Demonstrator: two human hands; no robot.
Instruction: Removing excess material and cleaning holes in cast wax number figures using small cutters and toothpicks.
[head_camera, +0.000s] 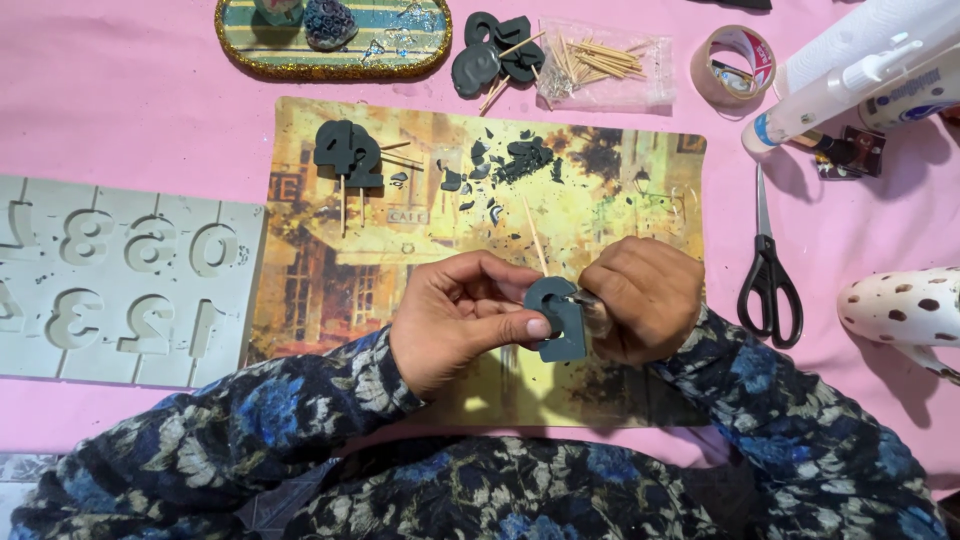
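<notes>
Pink cloth (120, 110); left hand (455, 315), right hand (640, 298) pinch dark numeral (560, 322) mid-mat.

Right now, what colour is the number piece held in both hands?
Dark grey number piece, matte; shows best in the head view.

Both forearms are angling inward, the left hand (455, 315) pinching with thumb and forefinger, the right hand (640, 295) curling closed (knuckles facing up) beside it.

A dark grey moulded numeral (558, 318) is held upright just below the centre of the frame, pinched at its left edge and lower side. Its surface is matt and its edges slightly rough. A thin wooden stick (535, 240) is seen rising behind its top.
</notes>
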